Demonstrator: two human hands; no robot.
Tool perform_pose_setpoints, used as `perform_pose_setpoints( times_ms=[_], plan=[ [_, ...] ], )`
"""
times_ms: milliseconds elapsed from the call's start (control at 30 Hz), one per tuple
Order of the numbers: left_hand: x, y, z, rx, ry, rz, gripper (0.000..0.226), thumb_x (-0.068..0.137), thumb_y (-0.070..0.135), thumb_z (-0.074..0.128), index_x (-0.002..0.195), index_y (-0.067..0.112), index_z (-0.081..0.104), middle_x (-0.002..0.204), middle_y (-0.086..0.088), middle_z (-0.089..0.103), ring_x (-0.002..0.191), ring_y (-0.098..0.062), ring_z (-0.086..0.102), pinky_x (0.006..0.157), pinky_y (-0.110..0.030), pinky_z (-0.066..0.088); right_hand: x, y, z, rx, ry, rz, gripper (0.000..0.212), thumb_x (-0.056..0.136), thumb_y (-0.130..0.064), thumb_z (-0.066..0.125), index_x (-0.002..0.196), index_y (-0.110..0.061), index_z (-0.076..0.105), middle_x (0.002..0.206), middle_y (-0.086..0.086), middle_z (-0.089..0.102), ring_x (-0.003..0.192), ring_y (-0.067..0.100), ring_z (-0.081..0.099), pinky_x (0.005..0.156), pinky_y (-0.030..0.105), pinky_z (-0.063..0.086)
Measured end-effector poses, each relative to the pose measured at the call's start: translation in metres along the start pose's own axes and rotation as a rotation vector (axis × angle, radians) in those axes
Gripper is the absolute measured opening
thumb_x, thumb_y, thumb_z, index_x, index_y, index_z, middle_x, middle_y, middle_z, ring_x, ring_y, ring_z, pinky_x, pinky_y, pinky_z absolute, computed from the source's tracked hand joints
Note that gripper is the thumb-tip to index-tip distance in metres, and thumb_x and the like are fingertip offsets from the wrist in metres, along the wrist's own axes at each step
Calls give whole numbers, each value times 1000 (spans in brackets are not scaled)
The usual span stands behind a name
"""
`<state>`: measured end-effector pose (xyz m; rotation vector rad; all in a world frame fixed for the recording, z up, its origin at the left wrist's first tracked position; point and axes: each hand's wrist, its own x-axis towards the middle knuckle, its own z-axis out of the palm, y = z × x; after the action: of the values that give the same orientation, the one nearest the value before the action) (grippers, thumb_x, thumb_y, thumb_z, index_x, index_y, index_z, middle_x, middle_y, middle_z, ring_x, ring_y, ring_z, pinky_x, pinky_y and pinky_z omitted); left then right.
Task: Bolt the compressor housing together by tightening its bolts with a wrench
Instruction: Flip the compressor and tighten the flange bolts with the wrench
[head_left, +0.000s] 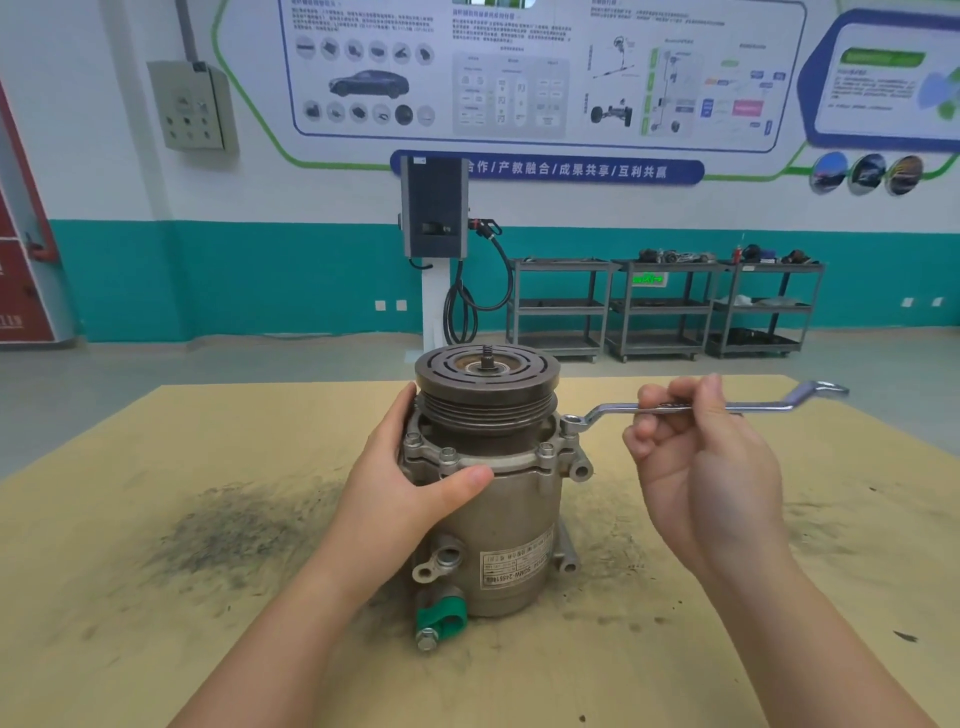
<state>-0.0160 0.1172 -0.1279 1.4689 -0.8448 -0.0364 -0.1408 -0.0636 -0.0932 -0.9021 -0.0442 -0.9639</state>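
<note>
The compressor (493, 483) stands upright in the middle of a tan table (156, 571), with its grooved pulley (487, 382) on top and a green cap (441, 618) low on its front. The left hand (410, 483) grips the housing from the left side, the thumb lying across the front just under the flange and the fingers going behind. The right hand (701, 457) holds the shaft of a double-ended ring wrench (691, 408) between curled fingers and thumb. The near ring of the wrench sits on a bolt (570, 422) at the right of the flange. Other flange bolts (448, 456) show at the front. Dark smudges (234, 530) mark the table to the left.
</note>
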Motion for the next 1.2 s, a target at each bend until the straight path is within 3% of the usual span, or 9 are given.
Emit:
perform_pose_setpoints(
  times_ms=[100,333,500,567,667,767,833,1033,1200],
  plan=[
    [1,0,-1,-18,-12,-7,93,53,57,81,137,50,43,123,32,62,113,6,61,80,-11,53,5,-1,-2,1,-26,52,32,105,-24,33,85,-10,53,68,3,63,53,12,52,50,22,45],
    [3,2,-3,-16,-50,-26,63,57,52,81,107,76,50,116,34,65,108,7,64,75,-10,53,15,-7,-8,51,-102,221,32,105,-25,31,82,-12,49,67,2,59,49,12,48,47,21,43],
    [4,-1,-3,-11,-33,-34,74,56,55,80,122,62,46,116,35,63,108,9,62,75,-9,53,21,-3,-5,41,-71,218,33,105,-27,28,83,-11,48,63,1,55,45,12,43,44,21,39],
    [4,-1,-3,-3,-37,-35,88,55,57,80,135,53,44,121,32,63,111,7,61,80,-13,55,17,4,-2,25,-6,154,34,106,-26,29,81,-12,47,62,1,54,44,13,43,44,21,37],
    [4,0,-4,15,-46,-44,103,54,58,80,147,41,39,128,23,62,116,0,62,89,-22,56,-3,15,1,-61,34,-155,34,104,-18,34,75,-16,50,62,3,58,49,18,48,51,25,40],
    [3,1,-4,37,-38,-40,104,54,59,79,148,41,38,131,22,61,118,-2,61,94,-27,56,-26,24,5,-266,-105,-531,30,97,-16,38,78,-28,57,70,3,62,58,22,52,60,29,44],
    [2,1,-4,44,-32,-44,106,53,61,78,149,41,36,134,23,59,120,-2,59,96,-31,56,-33,29,11,-396,-156,-643,30,97,-19,38,86,-39,58,76,4,61,63,23,54,63,31,45],
    [3,0,-4,59,-32,-61,113,53,62,78,153,38,31,142,15,54,127,-9,56,103,-42,52,-32,22,15,-507,-177,-702,23,103,-34,39,92,-43,58,80,0,63,64,22,58,64,34,49],
    [4,-1,-3,27,-40,-50,101,54,58,79,146,40,41,133,19,61,120,-7,61,96,-34,56,-17,4,6,-248,-61,-482,23,103,-20,33,87,-12,47,74,1,66,59,20,59,60,29,49]
  ],
)
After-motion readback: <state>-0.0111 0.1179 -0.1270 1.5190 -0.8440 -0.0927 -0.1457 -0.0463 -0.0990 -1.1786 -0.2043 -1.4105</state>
